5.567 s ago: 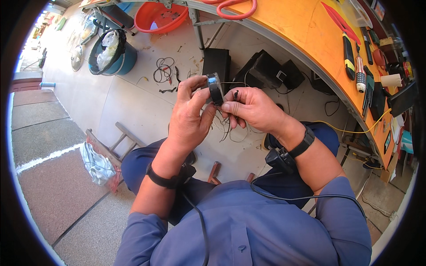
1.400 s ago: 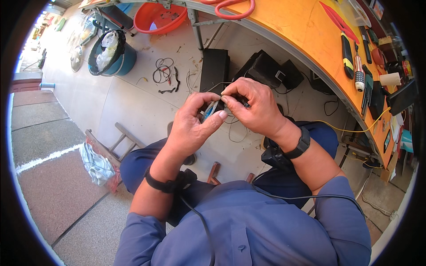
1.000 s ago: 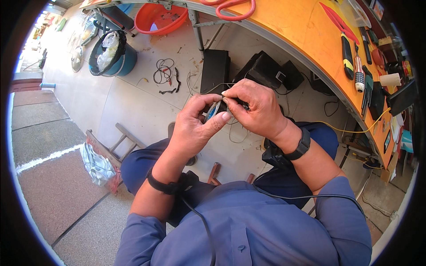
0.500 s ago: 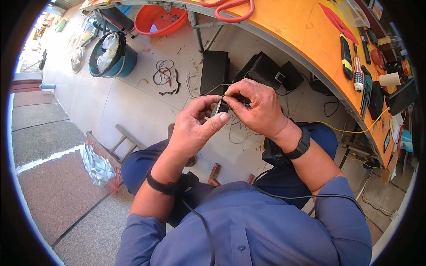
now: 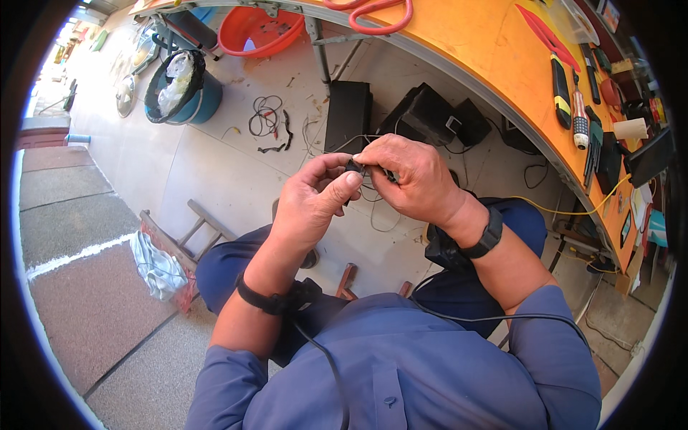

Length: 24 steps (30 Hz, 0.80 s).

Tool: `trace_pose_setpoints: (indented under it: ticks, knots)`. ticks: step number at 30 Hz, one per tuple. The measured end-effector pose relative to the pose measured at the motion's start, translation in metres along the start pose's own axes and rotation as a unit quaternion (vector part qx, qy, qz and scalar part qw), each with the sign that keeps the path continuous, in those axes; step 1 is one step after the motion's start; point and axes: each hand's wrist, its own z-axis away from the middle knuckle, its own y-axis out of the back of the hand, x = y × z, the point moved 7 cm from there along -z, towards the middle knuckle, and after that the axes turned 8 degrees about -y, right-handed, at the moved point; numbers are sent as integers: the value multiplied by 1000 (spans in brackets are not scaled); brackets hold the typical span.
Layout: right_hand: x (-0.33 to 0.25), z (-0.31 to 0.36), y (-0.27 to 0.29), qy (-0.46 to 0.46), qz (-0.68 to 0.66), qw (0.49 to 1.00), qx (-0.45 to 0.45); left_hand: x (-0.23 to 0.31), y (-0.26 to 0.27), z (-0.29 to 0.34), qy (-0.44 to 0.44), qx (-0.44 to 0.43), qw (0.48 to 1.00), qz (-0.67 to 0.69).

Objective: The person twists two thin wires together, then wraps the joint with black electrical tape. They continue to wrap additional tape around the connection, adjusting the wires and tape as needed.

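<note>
Above my lap, both hands meet at a small black piece (image 5: 354,167), too small and too covered by fingers to name. My left hand (image 5: 309,192) pinches it between thumb and curled fingers. From the other side, my right hand (image 5: 419,175) closes its thumb and forefinger on the piece's upper edge; more dark material shows beneath those fingers. Thin grey cords (image 5: 383,215) appear below and beside the hands, but I cannot tell whether they join the piece. A black strap with a small device is on each wrist.
An orange workbench (image 5: 473,43) curves along the right, bearing red-handled scissors (image 5: 380,27), a utility knife (image 5: 560,93) and a screwdriver (image 5: 579,122). Black boxes (image 5: 423,115) stand beneath it. A blue bucket (image 5: 208,100), red basin (image 5: 261,46), loose wires (image 5: 264,118) and wooden stool (image 5: 204,229) are on the floor.
The small black piece has turned between my fingers and shows less of its light face. My left thumb has shifted up and left over it; the right fingertips moved slightly left.
</note>
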Motion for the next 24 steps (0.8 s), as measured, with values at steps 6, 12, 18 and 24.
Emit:
trace_pose_setpoints:
  ticks: [6, 12, 18, 24]
  knots:
    - [15, -1, -1, -116, -69, 990, -41, -1, 1, 1, -6, -5, 1000, -28]
    - [26, -1, -1, -203, -136, 966, -80, 1, 1, 2, 2, -31, 999, -36]
    - [37, 2, -7, -279, -228, 928, -94, 4, -1, 3, 0, -57, 997, -41]
    - [42, 6, -13, -361, -327, 863, -134, 7, -3, 4, -28, -88, 993, -76]
